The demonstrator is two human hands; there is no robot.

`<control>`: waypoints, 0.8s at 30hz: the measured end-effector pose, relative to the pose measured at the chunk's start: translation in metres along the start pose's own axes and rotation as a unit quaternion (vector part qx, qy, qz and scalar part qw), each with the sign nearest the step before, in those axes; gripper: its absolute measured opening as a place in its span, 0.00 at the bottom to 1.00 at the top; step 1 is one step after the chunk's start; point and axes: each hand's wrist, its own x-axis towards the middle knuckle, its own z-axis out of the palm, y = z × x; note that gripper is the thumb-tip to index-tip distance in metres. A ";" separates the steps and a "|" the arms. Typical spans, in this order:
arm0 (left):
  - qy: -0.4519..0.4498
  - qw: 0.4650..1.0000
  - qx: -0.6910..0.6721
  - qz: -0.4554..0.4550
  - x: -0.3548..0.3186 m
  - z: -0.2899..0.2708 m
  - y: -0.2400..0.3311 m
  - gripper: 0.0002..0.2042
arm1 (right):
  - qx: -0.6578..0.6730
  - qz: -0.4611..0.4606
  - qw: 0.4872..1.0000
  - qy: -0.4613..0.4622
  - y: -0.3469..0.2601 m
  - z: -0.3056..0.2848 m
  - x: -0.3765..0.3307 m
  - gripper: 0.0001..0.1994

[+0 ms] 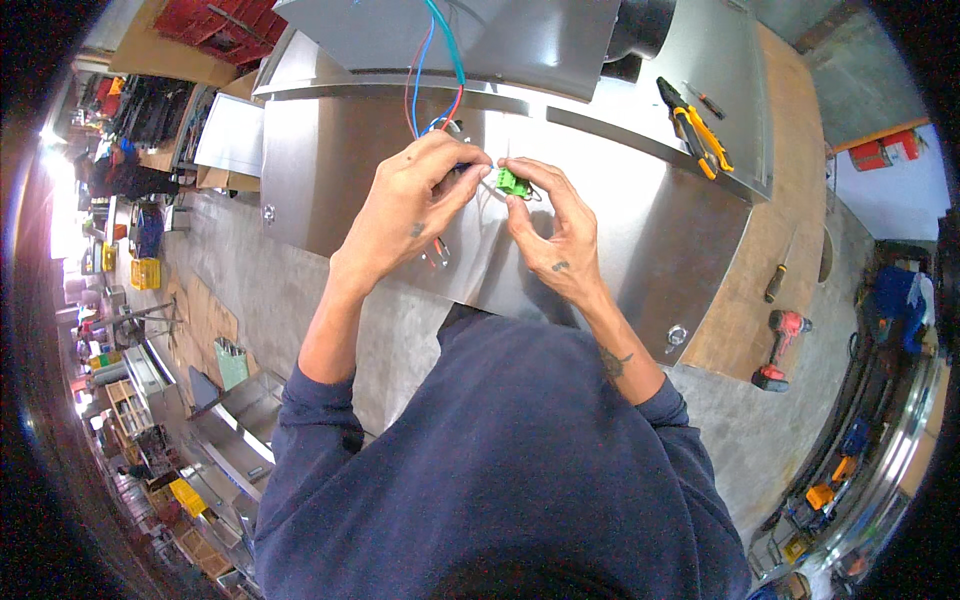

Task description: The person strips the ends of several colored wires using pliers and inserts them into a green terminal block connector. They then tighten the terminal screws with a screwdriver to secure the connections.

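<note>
Between the thumb and fingers of my right hand (556, 225) is a small green terminal block (513, 184). My left hand (415, 195) pinches a thin wire end (489, 177) close beside the block; whether the wire sits inside it, I cannot tell. Blue, red and green wires (428, 70) come down from the grey metal panel above and pass behind my left hand. Below that hand, a few loose wire ends (437, 252) stick out. Both hands are held over a shiny sheet-metal cabinet (640, 225).
Yellow-handled pliers (697, 130) and a small screwdriver (707, 101) lie on the metal at the upper right. On the brown board to the right are another screwdriver (777, 283) and a red cordless drill (782, 350). A grey panel (480, 45) stands at the far side.
</note>
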 end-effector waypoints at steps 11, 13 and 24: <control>-0.023 0.999 0.031 0.014 -0.005 0.004 -0.007 0.07 | 0.062 0.051 0.996 0.026 -0.004 0.006 -0.003 0.34; -0.029 0.999 0.040 0.013 -0.005 0.004 -0.006 0.07 | 0.040 0.043 0.998 0.021 -0.005 0.005 -0.002 0.34; -0.023 0.991 0.109 0.073 -0.008 0.014 -0.015 0.07 | -0.072 -0.062 0.995 0.004 -0.001 0.002 0.001 0.34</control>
